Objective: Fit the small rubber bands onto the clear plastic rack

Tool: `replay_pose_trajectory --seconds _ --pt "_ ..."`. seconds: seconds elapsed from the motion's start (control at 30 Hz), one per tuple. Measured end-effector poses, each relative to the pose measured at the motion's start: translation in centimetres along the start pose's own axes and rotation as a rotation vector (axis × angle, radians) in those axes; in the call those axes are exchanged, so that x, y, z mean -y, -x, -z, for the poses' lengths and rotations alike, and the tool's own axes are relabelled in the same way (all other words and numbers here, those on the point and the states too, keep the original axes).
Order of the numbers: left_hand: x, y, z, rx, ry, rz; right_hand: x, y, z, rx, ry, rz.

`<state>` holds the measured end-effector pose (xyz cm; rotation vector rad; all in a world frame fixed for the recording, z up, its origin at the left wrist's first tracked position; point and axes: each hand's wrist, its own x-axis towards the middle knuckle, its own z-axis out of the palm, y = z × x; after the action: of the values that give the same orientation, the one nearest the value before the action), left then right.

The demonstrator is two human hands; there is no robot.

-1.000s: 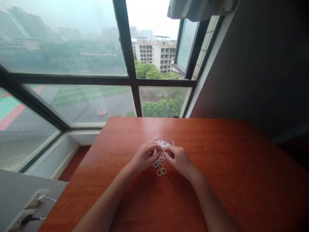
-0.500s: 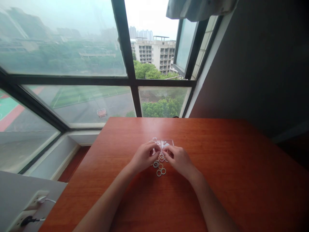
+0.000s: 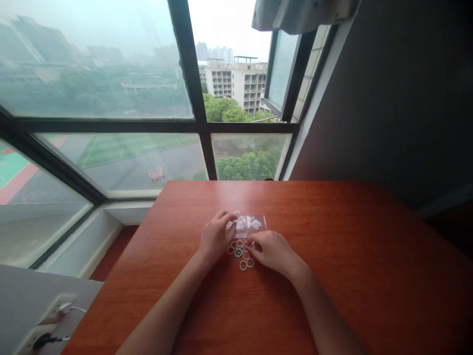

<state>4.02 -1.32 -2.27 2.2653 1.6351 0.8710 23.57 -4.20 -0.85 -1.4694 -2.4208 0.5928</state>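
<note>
A clear plastic case point(image 3: 257, 223) with white figures on it lies on the tabletop, a few rings showing at its left half. My left hand point(image 3: 217, 232) curves over the case's left end, thumb and index finger apart; nothing shows held between them. Just in front of the case, my right hand point(image 3: 275, 250) has its fingertips closed at a small pale ring point(image 3: 246, 240) on the edge of the pile. Several more thin rings point(image 3: 239, 252), pale green and yellowish, lie loose between the hands, some overlapping. Part of the pile is hidden by the right fingers.
The reddish-brown wooden table point(image 3: 351, 236) extends widely on both sides and toward me. Behind it stand dark-framed windows point(image 3: 251, 127), one pane swung outward. Plugs sit in a wall socket point(image 3: 51, 315) at the lower left. A grey wall point(image 3: 388, 98) rises on the right.
My hands, close together over the case before, have parted. The left has moved slightly left and opened its fingers; the right has come down toward the loose rings. More of the case shows.
</note>
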Motion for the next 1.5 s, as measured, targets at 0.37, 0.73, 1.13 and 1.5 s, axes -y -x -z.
replay_pose_trajectory --seconds 0.37,0.73,1.13,1.5 --pt "-0.1 0.0 0.3 0.109 -0.074 -0.05 -0.2 -0.1 -0.4 0.012 0.048 0.007" --pt "-1.0 0.1 1.0 0.189 0.019 -0.086 -0.3 -0.2 -0.4 -0.026 -0.046 0.029" --pt "-1.7 -0.2 1.5 0.33 0.428 -0.01 0.1 -0.5 -0.1 -0.241 -0.067 0.039" --pt "-0.6 -0.2 0.8 0.1 0.159 -0.041 -0.1 -0.5 -0.2 -0.173 0.011 0.012"
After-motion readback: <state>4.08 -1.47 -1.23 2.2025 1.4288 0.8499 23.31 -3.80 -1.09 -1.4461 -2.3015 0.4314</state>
